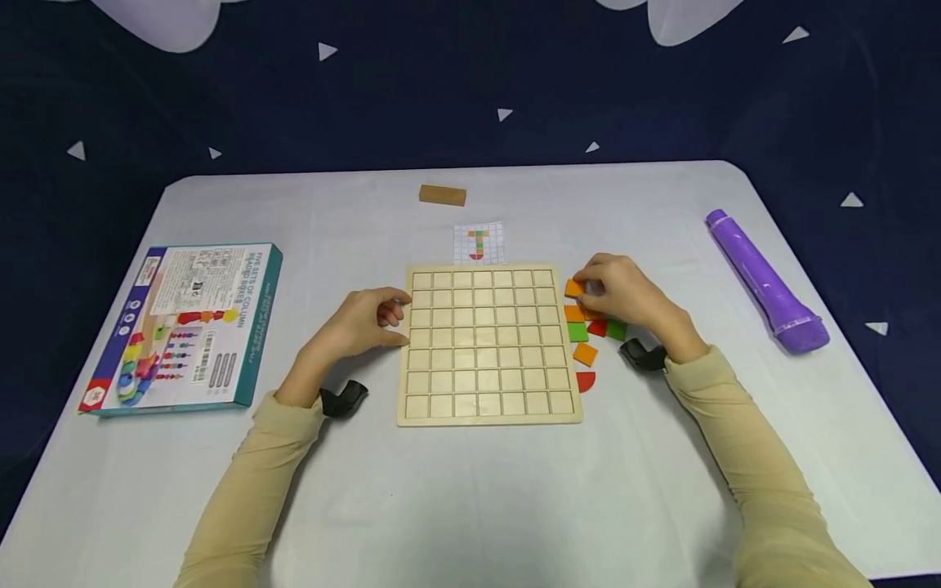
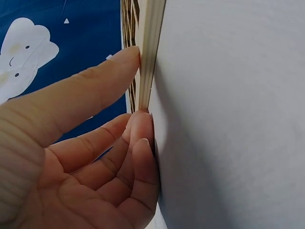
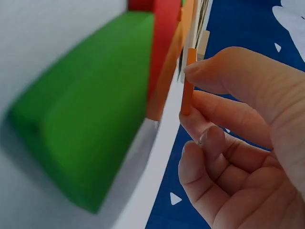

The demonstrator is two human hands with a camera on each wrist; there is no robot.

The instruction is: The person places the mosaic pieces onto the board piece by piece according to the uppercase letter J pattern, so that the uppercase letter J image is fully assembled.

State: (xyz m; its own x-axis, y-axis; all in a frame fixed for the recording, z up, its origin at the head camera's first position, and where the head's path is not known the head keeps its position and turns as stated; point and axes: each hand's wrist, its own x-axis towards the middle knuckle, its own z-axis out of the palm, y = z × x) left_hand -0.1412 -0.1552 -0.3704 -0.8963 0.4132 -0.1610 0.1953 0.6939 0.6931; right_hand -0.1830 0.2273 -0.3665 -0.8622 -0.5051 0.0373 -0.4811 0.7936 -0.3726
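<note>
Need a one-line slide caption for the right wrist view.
Right hand pinches an orange tile between thumb and fingers, a green piece large in the left foreground.

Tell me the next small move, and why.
Probably carry the orange square tile left and lower it into a cell of the wooden grid board: the right hand pinches that tile, no cell holds one, the pattern card shows orange squares, and the left hand rests at the board's left edge.

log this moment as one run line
left hand: touches board at left edge | right hand: pinches orange tile | other pieces: right of board | card: beyond board
</note>
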